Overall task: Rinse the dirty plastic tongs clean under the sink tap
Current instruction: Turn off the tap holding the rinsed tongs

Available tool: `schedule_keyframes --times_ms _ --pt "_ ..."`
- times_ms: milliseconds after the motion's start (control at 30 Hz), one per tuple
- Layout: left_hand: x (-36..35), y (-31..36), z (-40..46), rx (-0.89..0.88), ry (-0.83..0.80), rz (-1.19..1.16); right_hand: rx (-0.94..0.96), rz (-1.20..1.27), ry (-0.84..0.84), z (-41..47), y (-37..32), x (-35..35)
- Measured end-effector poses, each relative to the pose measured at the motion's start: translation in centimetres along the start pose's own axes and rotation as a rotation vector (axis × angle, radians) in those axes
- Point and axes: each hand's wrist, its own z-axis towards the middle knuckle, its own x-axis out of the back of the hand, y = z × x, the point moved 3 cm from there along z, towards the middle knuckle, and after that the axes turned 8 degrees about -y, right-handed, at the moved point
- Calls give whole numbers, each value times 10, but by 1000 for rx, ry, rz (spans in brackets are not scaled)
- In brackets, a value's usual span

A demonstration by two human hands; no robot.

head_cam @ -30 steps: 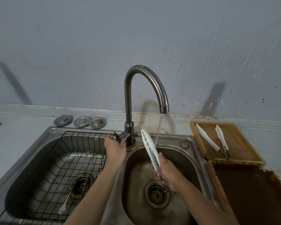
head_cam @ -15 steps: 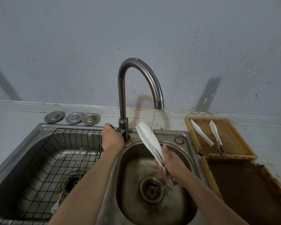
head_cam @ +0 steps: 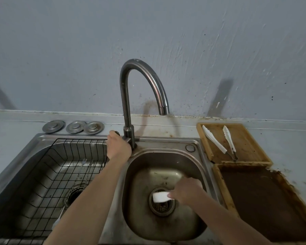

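My right hand (head_cam: 187, 191) grips white plastic tongs (head_cam: 160, 196) low in the right sink basin (head_cam: 198, 167), their white tip pointing left over the drain (head_cam: 162, 206); most of the tongs are hidden by my hand. My left hand (head_cam: 117, 145) is closed on the tap lever at the base of the curved steel tap (head_cam: 141, 82). No water shows at the spout.
A wire basket (head_cam: 42, 177) with tongs lying in it fills the left basin. Three metal drain covers (head_cam: 74, 127) lie behind it. A wooden tray (head_cam: 247, 138) on the right holds another white pair of tongs (head_cam: 219, 140); a dark-lined tray (head_cam: 265, 200) sits nearer.
The water stream has stopped. My right hand has dropped the tongs from under the spout down to the drain and turned them sideways. My left hand stays on the lever.
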Motion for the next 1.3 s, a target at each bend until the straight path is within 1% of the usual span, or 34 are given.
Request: schedule_keyframes --times_ms 67,167,200,267,300,367,400,467,500,567,667,833,933,1067,1200,1300 --pt "-3 -6 -4 24 -37 -77 -17 74 -56 2 8 -5" --pt "-14 -16 -15 153 -119 -308 -30 329 -3 2 31 -1" --pt "-18 -18 -21 195 -129 -329 -36 388 24 0 41 2" --pt "-35 -15 -40 207 -183 -192 -45 506 101 -6 65 7" --pt "-45 -9 -49 165 -204 -105 -48 574 149 -6 78 10" --pt "-69 11 -62 36 -255 -22 -79 709 252 -5 108 19" --pt "-82 24 -66 -45 -315 -12 -102 763 310 -4 123 23" --pt "-107 50 -74 -242 -488 6 -137 827 460 -2 151 32" --pt "-120 64 -79 -345 -564 32 -164 823 536 -1 164 35" --pt "-138 87 -89 -503 -644 92 -245 773 641 1 185 38" --pt "-163 116 -100 -632 -678 141 -343 729 717 10 210 38" --pt "-201 141 -103 -809 -673 328 -442 698 716 31 234 25" --pt "-213 139 -99 -867 -654 455 -435 698 685 42 236 20" --pt "-221 142 -92 -884 -631 466 -404 708 662 59 243 21" --pt "-223 144 -88 -889 -650 446 -394 739 652 71 244 25" --pt "-222 145 -85 -895 -670 464 -346 748 622 78 243 27"
